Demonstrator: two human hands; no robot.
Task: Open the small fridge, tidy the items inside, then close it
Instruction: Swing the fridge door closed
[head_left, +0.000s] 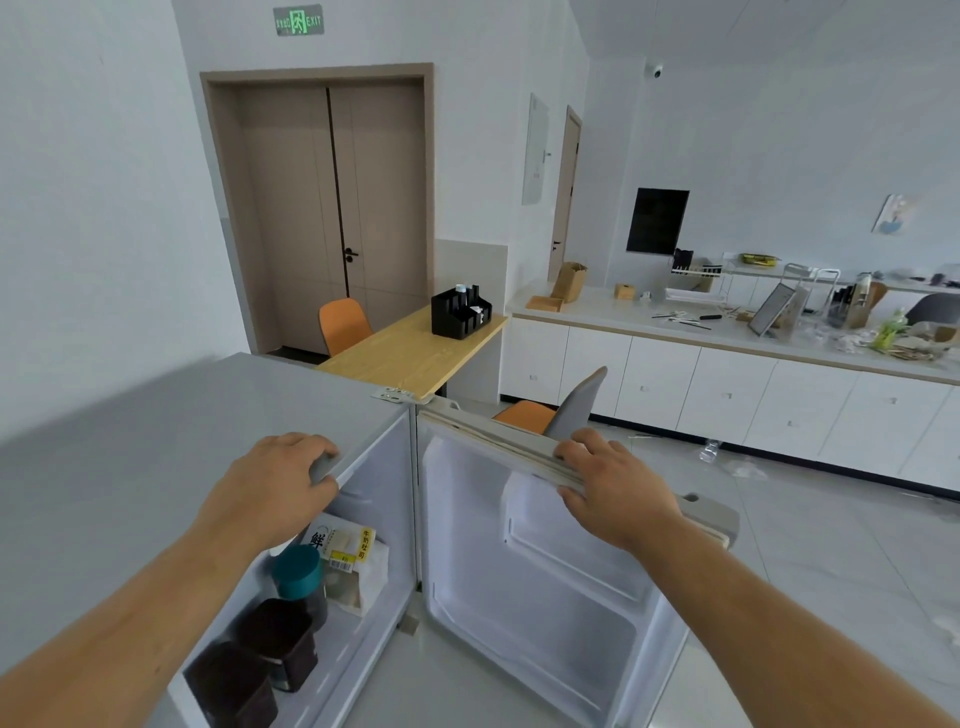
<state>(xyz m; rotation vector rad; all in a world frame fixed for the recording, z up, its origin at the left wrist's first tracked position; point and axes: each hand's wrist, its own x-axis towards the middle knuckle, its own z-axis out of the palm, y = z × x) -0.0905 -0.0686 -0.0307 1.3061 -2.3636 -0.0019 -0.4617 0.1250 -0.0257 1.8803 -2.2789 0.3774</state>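
The small grey fridge (171, 415) stands below me with its door (530, 571) swung wide to the right. My left hand (275, 480) rests on the front edge of the fridge top, fingers curled over it. My right hand (613, 483) grips the top edge of the open door. Inside the fridge I see a white bread bag (353, 556), a jar with a teal lid (298, 574) and two dark brown containers (280, 639) in a row toward the front. The door's inner shelves hold nothing that I can see.
A wooden table (410, 353) with a black organiser (460, 312) stands just behind the fridge, with orange chairs (343, 325) beside it. A grey chair back (579, 402) is close behind the open door. White cabinets with a cluttered counter (727, 332) run along the right.
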